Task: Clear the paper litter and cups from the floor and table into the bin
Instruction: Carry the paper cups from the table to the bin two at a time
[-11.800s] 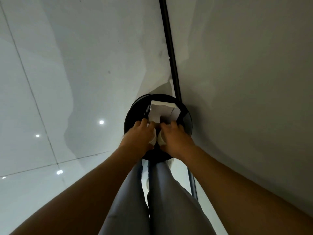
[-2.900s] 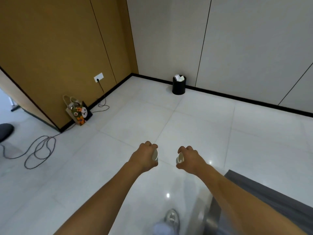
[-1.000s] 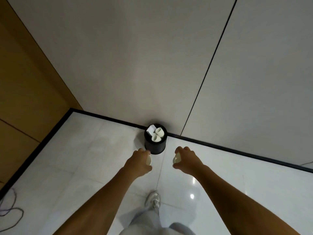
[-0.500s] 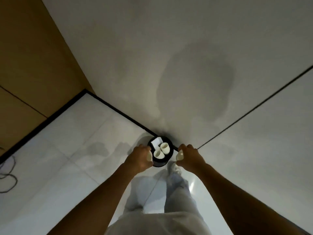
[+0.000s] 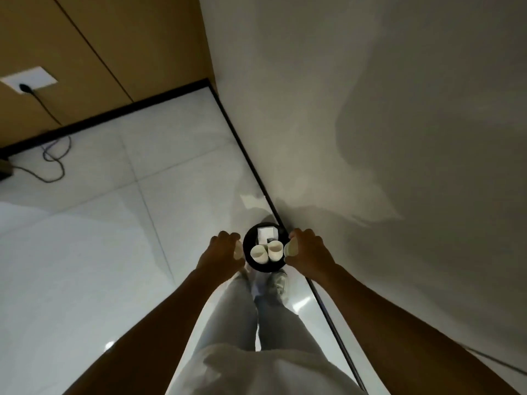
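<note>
Cups are what this moment turns on — the left hand (image 5: 221, 252) is curled round a small pale paper cup (image 5: 238, 250), only a sliver of it showing past the fingers, and the right hand (image 5: 306, 253) grasps a second cup (image 5: 291, 248) whose open mouth faces inward. Both hands are held just above the bin (image 5: 263, 269), one at its left rim and one at its right, so neither cup is over the opening yet. Inside the round black bin two more cups (image 5: 259, 253) already stand side by side near the front rim, with a folded white piece of paper (image 5: 266, 233) behind them at the far rim. The bin sits on the floor (image 5: 114, 223) against the wall's black skirting, the person's feet right at its near side. By my judgement the task is well along: earlier litter is binned, and these two cups need only be dropped in. Whether anything is left on the desk cannot be told, since it is out of view.
</note>
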`<state>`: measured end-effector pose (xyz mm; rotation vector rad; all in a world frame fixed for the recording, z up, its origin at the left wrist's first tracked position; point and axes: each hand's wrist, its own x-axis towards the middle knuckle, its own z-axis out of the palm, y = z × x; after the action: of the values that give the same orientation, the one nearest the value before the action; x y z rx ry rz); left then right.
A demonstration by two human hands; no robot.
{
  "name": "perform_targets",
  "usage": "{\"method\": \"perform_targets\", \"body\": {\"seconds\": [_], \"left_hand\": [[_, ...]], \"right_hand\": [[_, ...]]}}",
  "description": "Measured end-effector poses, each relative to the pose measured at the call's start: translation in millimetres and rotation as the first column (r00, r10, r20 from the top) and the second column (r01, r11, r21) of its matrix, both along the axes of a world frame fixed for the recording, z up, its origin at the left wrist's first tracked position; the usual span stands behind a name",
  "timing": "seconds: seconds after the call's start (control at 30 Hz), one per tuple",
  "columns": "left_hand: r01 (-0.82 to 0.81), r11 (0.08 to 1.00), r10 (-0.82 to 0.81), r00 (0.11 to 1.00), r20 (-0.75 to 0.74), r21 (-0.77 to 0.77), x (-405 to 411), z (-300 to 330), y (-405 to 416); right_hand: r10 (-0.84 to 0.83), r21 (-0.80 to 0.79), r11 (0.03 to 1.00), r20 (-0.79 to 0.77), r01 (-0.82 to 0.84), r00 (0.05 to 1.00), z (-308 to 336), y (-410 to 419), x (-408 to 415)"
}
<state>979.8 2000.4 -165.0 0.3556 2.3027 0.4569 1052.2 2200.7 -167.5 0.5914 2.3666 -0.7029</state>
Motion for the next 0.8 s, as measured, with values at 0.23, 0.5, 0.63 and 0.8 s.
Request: {"method": "perform_targets", "body": {"seconds": [0.23, 0.5, 0.63, 0.8], "left_hand": [[-0.072, 0.997, 0.072, 0.997, 0.039, -0.008, -14.2, -60.1, 7.9], [-0.106, 0.994, 0.105, 0.992, 0.075, 0.009, -23.6, -210.9, 43.4], [-0.111, 0.994, 0.110, 0.992, 0.063, 0.018, -16.6, -304.7, 53.4], [-0.094, 0.995, 0.093, 0.995, 0.032, 0.026, -3.2, -399.3, 61.7]], "right_hand": [[0.015, -0.055, 0.998, 0.018, -0.014, 1.000, -57.0, 10.1, -29.1], [-0.046, -0.061, 0.997, 0.100, 0.053, 0.994, -205.0, 21.3, -42.2], [-0.015, -0.077, 0.997, 0.091, 0.022, 0.996, -294.4, 23.3, -49.4], [0.092, -0.068, 0.994, 0.111, -0.085, 0.990, -388.5, 21.1, -47.5]]}}
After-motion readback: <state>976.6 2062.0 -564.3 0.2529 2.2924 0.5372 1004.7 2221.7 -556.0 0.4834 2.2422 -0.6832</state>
